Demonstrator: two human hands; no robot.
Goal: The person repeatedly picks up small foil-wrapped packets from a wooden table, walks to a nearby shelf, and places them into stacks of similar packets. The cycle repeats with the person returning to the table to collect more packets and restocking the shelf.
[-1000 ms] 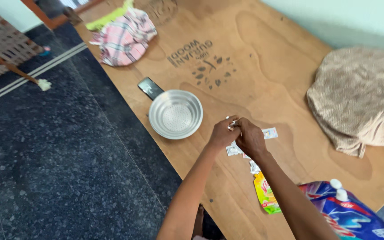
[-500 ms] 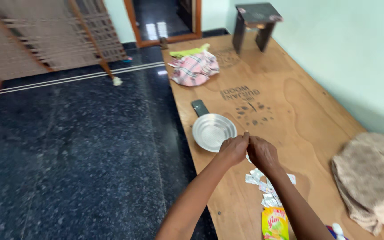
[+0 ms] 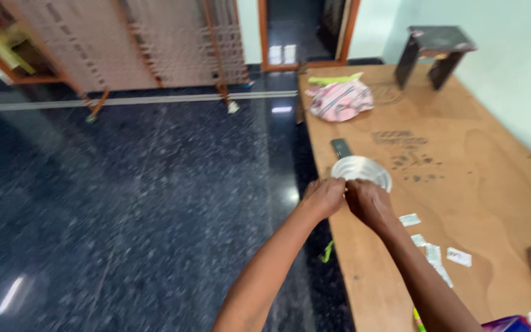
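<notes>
Change: both hands have come up from beside the paper scraps to the near rim of the metal bowl point(image 3: 361, 172); the view has swung toward the dark floor point(image 3: 130, 203).
Left hand point(image 3: 326, 197): fingers curled tight, knuckles against the right hand; what it pinches is hidden.
Right hand point(image 3: 369, 201): closed the same way, contents not visible.
Bowl: round, shiny, shallow, on the wooden worktop point(image 3: 487, 178) near its left edge, a dark flat object point(image 3: 341, 147) just behind it.
Scraps point(image 3: 432, 251): small white pieces scattered right of the right forearm.
</notes>
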